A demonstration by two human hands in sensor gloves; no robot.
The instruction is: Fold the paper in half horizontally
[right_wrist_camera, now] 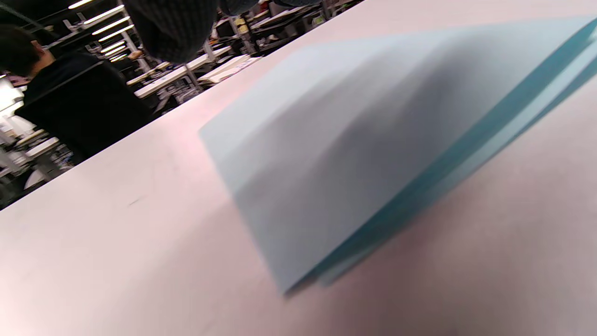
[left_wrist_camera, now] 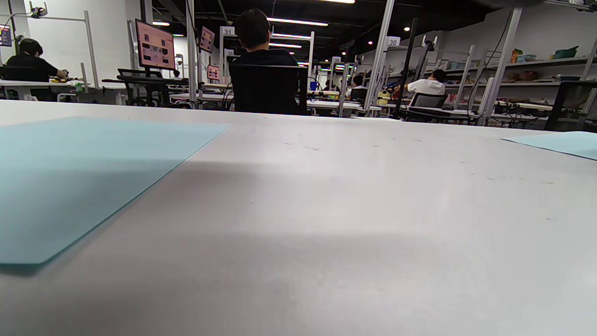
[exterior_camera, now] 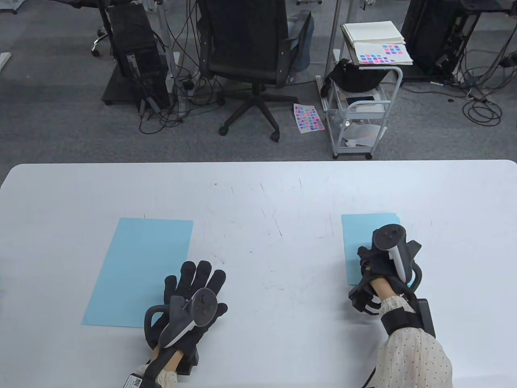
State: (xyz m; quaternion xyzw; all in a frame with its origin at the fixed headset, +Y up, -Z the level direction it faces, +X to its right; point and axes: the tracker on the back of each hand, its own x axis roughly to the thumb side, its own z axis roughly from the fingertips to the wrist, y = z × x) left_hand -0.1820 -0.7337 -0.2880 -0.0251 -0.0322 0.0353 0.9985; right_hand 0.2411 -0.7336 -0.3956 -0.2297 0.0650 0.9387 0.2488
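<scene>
Lay flat, fingers spread, holding nothing: left hand (exterior_camera: pixel 193 297) beside unfolded blue sheet (exterior_camera: pixel 139 270); hovered over folded blue paper (exterior_camera: pixel 363 246), grip indiscernible: right hand (exterior_camera: pixel 385 258).

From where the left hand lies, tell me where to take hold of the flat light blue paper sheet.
Take the flat light blue paper sheet at its near right corner, beside the left hand, coming from the right. It lies fully flat on the white table, so a finger probably has to lift that corner first.

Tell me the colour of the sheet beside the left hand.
Light blue; the flat sheet shows best in the table view.
</scene>
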